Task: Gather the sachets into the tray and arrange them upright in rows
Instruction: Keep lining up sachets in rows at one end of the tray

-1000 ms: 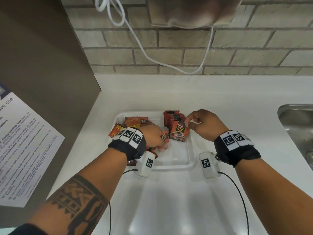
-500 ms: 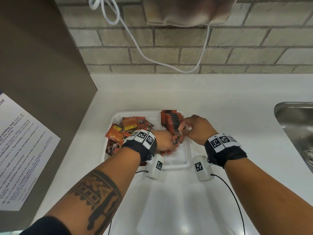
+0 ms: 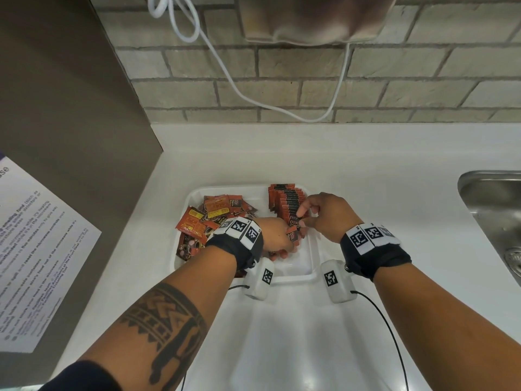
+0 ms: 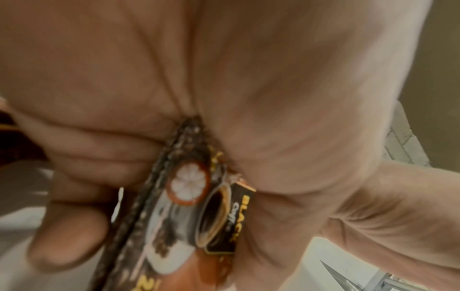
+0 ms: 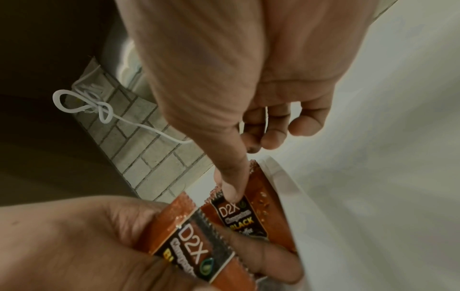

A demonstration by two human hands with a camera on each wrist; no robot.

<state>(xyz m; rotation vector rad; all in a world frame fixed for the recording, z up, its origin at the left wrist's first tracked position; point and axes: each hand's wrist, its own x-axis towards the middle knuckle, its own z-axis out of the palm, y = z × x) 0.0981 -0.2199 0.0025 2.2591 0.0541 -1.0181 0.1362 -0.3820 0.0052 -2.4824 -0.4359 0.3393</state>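
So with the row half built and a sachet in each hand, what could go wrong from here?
The upright row of orange-and-black sachets has nothing visible bracing its near end except the right hand; letting go might topple it. The left hand, bringing its orange sachet, could knock it. The loose sachet pile overhangs the white plastic tray's left rim and may spill.

White countertop (image 3: 366, 170) running from a brick wall to a steel sink (image 3: 490, 198) set into its right side. Directly on the countertop, left of the sink, rests a white tray (image 3: 308, 273), with the countertop's bare surface around it.
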